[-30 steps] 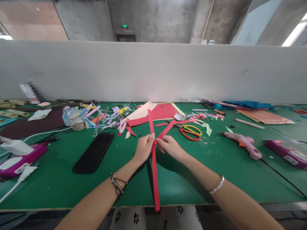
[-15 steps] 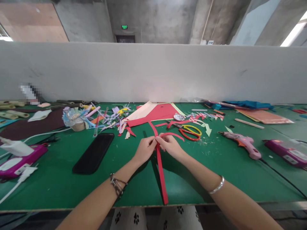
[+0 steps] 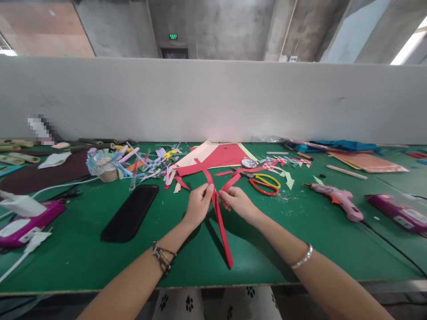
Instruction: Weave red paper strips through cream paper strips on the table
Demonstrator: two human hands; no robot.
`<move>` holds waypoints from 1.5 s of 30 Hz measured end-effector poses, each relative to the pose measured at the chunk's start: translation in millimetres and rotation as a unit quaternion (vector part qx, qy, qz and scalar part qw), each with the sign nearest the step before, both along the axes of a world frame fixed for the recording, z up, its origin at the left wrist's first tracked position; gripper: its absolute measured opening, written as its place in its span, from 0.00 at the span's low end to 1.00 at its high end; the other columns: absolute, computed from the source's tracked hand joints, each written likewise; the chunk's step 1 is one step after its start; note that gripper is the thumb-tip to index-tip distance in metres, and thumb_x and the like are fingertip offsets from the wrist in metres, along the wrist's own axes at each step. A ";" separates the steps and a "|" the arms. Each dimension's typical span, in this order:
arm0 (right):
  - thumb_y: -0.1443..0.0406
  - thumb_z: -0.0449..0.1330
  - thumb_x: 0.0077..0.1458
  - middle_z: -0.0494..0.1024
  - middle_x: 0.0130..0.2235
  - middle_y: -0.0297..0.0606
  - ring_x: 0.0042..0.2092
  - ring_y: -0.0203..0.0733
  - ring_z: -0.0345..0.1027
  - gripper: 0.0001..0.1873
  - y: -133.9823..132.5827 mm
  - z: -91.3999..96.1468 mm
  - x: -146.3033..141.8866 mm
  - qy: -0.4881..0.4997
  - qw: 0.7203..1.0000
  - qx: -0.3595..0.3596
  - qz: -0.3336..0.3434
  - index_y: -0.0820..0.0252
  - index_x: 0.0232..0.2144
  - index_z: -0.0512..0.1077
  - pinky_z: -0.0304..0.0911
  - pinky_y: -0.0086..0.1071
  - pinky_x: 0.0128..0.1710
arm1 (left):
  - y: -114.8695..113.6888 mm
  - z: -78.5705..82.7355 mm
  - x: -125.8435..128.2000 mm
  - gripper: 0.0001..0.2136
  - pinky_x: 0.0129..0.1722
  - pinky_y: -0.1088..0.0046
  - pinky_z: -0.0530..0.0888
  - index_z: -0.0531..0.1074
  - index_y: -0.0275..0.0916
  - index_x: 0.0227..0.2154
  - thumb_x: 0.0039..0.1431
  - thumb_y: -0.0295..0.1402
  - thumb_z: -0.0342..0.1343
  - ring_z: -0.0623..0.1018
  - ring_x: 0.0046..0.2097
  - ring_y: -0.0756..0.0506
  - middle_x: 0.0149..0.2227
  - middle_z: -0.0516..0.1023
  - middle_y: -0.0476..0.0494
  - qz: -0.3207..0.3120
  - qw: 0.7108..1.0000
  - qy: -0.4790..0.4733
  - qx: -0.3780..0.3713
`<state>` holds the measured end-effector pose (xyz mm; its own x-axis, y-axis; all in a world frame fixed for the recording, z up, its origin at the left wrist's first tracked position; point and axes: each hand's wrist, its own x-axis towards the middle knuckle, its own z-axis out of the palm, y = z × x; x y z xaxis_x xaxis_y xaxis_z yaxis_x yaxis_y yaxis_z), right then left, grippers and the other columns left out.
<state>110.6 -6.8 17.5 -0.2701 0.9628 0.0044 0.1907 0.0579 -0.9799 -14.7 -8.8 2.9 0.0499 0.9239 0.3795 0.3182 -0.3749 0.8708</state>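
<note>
While gripping red paper strips [image 3: 222, 231] at their crossing, centre of green table [image 3: 100, 266]: left hand [image 3: 196, 206] and right hand [image 3: 238, 203] close together, each clamped on one, probably steadying the fold; tail pointing nearward.

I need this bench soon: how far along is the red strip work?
Done: small woven pieces lie near the scissors. In hand: left hand and right hand pinch red strips where they cross. Left: the strips' long ends lie loose, unfolded; the glue gun lies apart.
</note>
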 end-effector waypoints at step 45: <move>0.55 0.52 0.46 0.58 0.11 0.24 0.14 0.26 0.51 0.18 -3.2 0.2 -2.7 0.037 0.999 0.007 0.025 0.60 0.13 0.56 0.48 0.24 0.15 | -2.1 0.3 2.3 0.17 0.20 0.77 0.55 0.52 0.39 0.13 0.52 0.43 0.40 0.56 0.19 0.53 0.14 0.53 0.55 -0.032 0.999 0.023 -0.006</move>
<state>108.0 -10.0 17.7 -0.3155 0.9481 0.0391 0.1142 0.0788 -0.9903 -12.4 -10.9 3.2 0.1273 0.9228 0.3636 0.3342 -0.3851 0.8603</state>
